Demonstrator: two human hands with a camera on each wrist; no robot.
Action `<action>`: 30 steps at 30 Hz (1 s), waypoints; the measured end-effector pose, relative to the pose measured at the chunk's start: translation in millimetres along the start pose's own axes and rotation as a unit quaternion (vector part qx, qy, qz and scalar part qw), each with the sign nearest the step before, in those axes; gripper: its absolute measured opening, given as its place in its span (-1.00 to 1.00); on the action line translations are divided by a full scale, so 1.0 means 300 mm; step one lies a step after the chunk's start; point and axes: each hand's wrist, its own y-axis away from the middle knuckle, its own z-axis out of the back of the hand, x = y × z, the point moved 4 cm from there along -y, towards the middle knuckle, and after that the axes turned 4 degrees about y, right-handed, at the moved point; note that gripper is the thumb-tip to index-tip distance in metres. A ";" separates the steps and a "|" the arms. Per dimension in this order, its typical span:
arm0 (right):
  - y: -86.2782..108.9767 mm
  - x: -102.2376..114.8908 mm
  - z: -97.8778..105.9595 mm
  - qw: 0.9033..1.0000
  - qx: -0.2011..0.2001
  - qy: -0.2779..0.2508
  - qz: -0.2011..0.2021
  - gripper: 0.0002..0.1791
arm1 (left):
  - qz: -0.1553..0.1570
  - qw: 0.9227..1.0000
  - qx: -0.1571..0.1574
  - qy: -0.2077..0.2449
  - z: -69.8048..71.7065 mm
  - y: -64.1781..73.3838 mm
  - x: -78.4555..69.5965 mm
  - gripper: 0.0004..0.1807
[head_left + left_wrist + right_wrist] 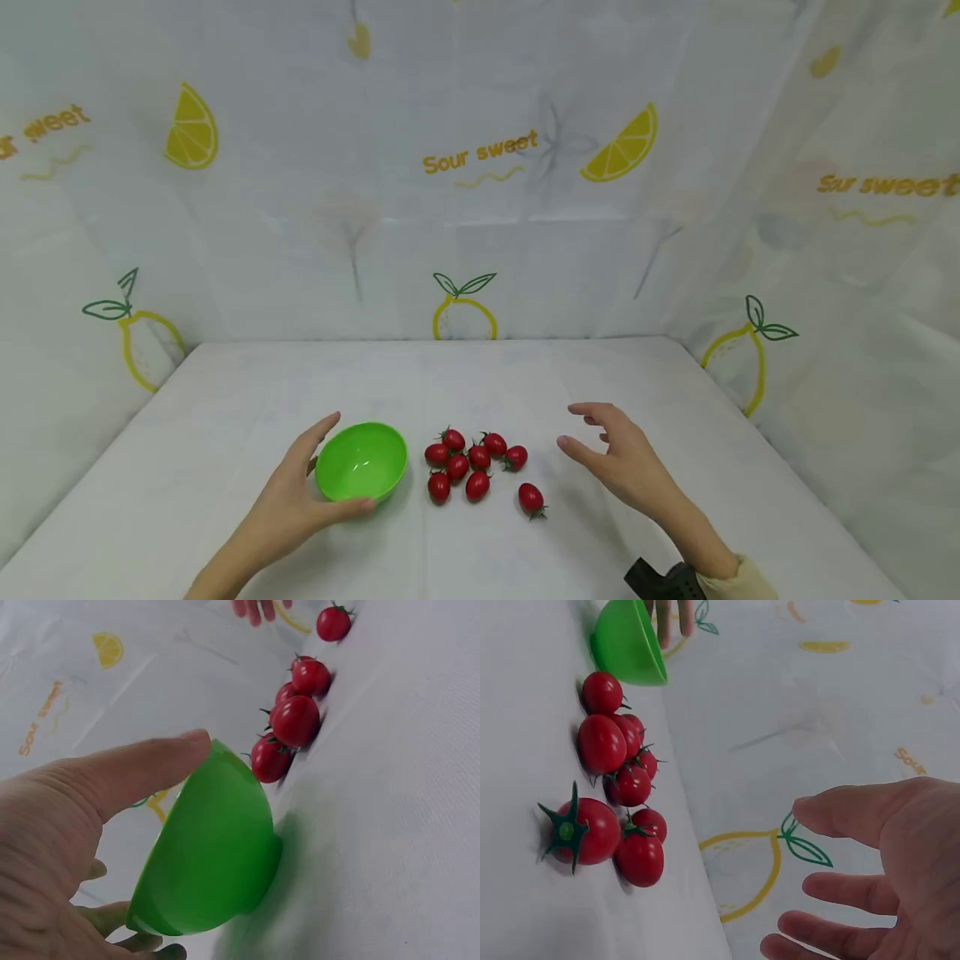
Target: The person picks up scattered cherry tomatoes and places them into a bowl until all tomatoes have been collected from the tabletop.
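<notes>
Green bowl (363, 462) sits on counter (360, 375), left of cherry tomatoes (457, 467). Left grip (295, 493) spread around bowl, contact unclear; right grip (621, 457) empty, fingers apart. Bowl looks light, stiff: take opposite rim sides. Tomatoes probably slippery, bruisable; pinch gently mid-body.

A white table (360, 375) bears a green bowl (362, 462) on the left and, just right of it, eight red tomatoes (457, 467) grouped together; a ninth tomato (531, 499) lies apart, nearer and farther right.
</notes>
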 end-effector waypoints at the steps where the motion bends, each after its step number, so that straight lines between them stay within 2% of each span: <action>1: 0.001 0.005 -0.007 1.000 0.011 -0.021 -0.001 -0.39 | 0.005 1.000 0.002 0.004 -0.004 0.000 0.009 0.15; 7: -0.009 0.027 -0.045 0.992 0.062 -0.109 -0.018 -0.53 | 0.058 0.997 0.020 0.049 -0.030 -0.013 0.057 0.18; 12: -0.021 0.035 -0.083 0.982 0.115 -0.147 0.008 -0.60 | 0.091 0.994 0.021 0.053 -0.038 -0.019 0.068 0.22; 17: -0.016 0.017 -0.095 0.975 0.143 -0.167 0.033 -0.63 | 0.094 0.994 0.016 0.060 -0.026 -0.019 0.063 0.20; 22: 0.003 -0.006 -0.125 0.969 0.174 -0.166 0.058 -0.57 | 0.095 0.993 0.017 0.061 -0.017 -0.015 0.065 0.18; 30: -0.001 -0.049 -0.189 0.951 0.250 -0.178 0.032 -0.47 | 0.103 0.992 0.020 0.068 -0.020 -0.014 0.078 0.18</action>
